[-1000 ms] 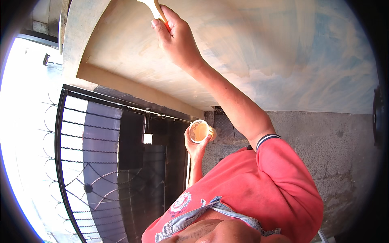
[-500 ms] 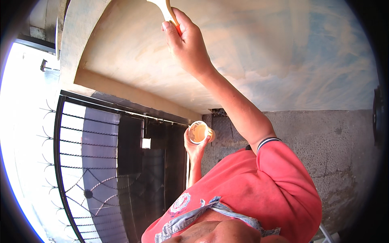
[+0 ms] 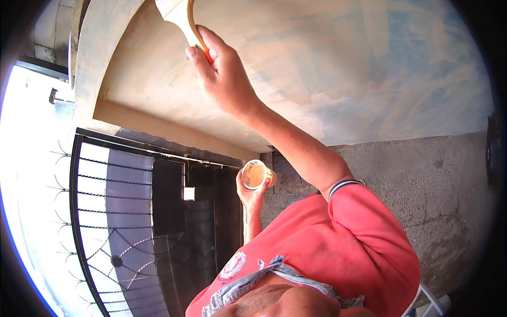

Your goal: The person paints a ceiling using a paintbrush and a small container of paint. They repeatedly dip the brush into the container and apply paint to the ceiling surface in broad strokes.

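Note:
My right hand [image 3: 216,74] is raised toward the upper left, its fingers wrapped round the pale wooden handle, orange at its end, of a paintbrush [image 3: 185,21]. The bristles run out of the top of the picture in front of a wall [image 3: 359,79] streaked with cream and pale blue. Lower down, beside my body, my left hand [image 3: 249,191] grips a clear plastic cup [image 3: 256,172] holding peach-orange paint. Whether the bristles touch the wall I cannot tell.
A curved, raised moulding [image 3: 97,63] borders the painted wall at the left. Below it is a black metal gate [image 3: 116,198] with twisted bars and dark panels. Rough grey concrete [image 3: 422,179] spans the right, with a light metal frame [image 3: 430,301] at the lower right.
My right hand and the brush have shifted left and down since the earlier frames, and more of the brush head shows. My left hand with the cup has moved slightly left.

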`<state>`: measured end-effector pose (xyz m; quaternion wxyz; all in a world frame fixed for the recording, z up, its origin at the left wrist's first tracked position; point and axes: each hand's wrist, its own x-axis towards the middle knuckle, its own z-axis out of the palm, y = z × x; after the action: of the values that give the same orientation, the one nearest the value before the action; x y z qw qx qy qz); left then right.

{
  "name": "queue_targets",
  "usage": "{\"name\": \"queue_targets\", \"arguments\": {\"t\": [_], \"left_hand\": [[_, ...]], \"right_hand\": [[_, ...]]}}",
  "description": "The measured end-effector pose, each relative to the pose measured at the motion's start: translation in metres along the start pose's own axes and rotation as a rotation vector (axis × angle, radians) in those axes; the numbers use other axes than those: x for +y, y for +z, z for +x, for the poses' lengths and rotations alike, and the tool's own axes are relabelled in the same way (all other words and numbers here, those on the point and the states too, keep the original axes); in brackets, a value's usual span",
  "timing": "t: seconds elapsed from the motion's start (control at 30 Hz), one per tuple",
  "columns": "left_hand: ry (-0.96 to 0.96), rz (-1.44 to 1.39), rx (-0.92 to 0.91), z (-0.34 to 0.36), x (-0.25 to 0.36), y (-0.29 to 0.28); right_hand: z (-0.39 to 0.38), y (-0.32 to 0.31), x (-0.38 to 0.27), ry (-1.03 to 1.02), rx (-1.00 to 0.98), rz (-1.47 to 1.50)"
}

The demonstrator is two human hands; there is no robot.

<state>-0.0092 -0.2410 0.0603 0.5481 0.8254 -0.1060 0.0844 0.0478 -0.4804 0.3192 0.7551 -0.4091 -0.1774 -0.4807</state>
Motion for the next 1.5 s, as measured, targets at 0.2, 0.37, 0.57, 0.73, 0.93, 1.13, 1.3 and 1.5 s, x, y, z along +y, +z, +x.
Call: {"name": "queue_targets", "arguments": {"t": [0.2, 0.37, 0.57, 0.73, 0.93, 1.13, 1.3, 1.5], "left_hand": [[0.027, -0.002, -0.009, 0.001, -0.007, -0.003], [0.008, 0.032, -0.006, 0.000, 0.001, -0.003], [0.036, 0.009, -0.012, 0.000, 0.000, 0.000], [0.013, 0.023, -0.011, -0.002, 0.004, 0.000], [0.014, 0.041, -0.029, 0.000, 0.005, 0.002], [0.030, 0.012, -0.034, -0.003, 0.007, -0.001], [0.025, 0.015, -0.035, -0.003, 0.010, 0.001], [0.026, 0.040, -0.024, -0.004, 0.014, 0.003]], "right_hand": [[-0.020, -0.005, -0.010, 0.033, -0.006, -0.003], [0.000, -0.020, 0.002, 0.020, 0.052, -0.064], [0.038, -0.027, 0.007, 0.002, 0.032, -0.142], [0.038, -0.022, 0.003, -0.007, 0.027, -0.142], [0.014, -0.014, -0.014, 0.048, -0.026, -0.045], [-0.015, -0.012, -0.026, 0.069, -0.073, 0.021], [-0.024, -0.020, -0.014, 0.105, -0.076, -0.005], [0.005, -0.019, 0.008, 0.110, -0.099, -0.139]]}}
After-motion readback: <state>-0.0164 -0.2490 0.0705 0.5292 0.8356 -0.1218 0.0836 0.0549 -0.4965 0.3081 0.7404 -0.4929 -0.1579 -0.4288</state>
